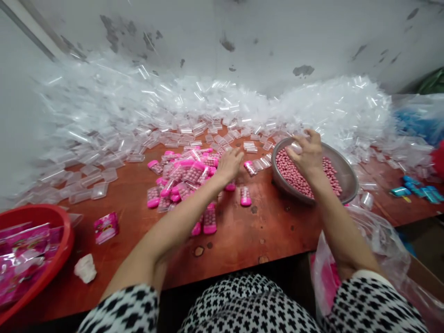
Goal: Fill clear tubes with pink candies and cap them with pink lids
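Observation:
My left hand [229, 165] reaches over a heap of filled clear cases with pink caps [183, 178] on the brown table [263, 231]; its fingers curl down at the heap's right edge, and I cannot see what they hold. My right hand [307, 152] hovers over a metal bowl [347, 178] full of small pink candy balls [294, 175]. Its fingers pinch a small clear plastic case [295, 147] above the balls.
A huge pile of empty clear plastic cases [208, 111] runs along the wall. A red basin [52, 222] with pink packets sits at the left, with a pink packet [106, 227] and crumpled tissue [85, 268] nearby. Blue items [419, 189] lie far right; a plastic bag [374, 240] hangs at the table's edge.

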`<state>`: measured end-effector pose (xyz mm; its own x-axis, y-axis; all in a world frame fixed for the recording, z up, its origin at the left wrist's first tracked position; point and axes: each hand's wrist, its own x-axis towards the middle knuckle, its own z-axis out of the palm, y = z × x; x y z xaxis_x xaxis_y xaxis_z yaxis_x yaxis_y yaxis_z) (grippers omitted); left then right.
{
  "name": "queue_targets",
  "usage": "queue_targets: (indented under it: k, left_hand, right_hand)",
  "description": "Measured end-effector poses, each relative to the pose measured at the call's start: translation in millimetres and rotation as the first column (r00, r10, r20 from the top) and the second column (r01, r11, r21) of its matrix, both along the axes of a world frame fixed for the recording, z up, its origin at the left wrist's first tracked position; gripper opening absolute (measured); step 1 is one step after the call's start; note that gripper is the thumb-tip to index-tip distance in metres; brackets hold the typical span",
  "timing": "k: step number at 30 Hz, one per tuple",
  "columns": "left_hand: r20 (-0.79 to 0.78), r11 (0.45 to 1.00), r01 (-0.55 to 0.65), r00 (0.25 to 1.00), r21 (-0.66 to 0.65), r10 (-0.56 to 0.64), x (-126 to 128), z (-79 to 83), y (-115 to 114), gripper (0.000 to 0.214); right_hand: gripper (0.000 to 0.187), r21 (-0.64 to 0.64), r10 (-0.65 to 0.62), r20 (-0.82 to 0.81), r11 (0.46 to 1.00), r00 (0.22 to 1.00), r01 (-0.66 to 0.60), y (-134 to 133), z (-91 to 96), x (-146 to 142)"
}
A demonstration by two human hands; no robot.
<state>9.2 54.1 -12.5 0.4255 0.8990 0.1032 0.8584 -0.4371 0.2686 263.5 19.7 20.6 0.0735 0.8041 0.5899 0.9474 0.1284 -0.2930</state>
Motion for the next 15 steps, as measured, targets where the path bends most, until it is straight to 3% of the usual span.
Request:
queue_targets:
  k: [3,6,8,10,15]
  left_hand:
    - [-0.079,0.985,-0.161,0.985,-0.069,0.156,17.2,-2.1,60.6,0.037]
    - [-0.168,0.946,-0.288,0.95,-0.151,0.262,24.7,-14.2,95.2,0.041]
    - [-0.203,0.928,-0.325,0.936,-0.183,0.288,25.5,-22.2,107.3,0.039]
    - [-0.208,0.921,-0.338,0.932,-0.196,0.298,24.5,-26.5,113.9,0.038]
    - [-0.114,0.931,-0.314,0.948,-0.187,0.297,16.2,-17.0,117.8,0.036]
  right_hand:
    - [0.072,-0.258,0.047,0.064,0.966,0.997,-0.029,-25.1,-7.3,29.0]
    - [0.068,-0.393,0.167,0.157,0.915,0.973,-0.094,-60.7,-19.2,13.0]
    - [0.062,-0.492,0.192,0.231,0.869,0.954,-0.055,-82.8,-25.2,-9.0]
    - [0.053,-0.491,0.149,0.328,0.871,0.933,0.034,-96.3,-28.7,-27.0]
    - [0.044,-0.496,0.134,0.389,0.864,0.912,0.085,-95.6,-27.4,-37.7]
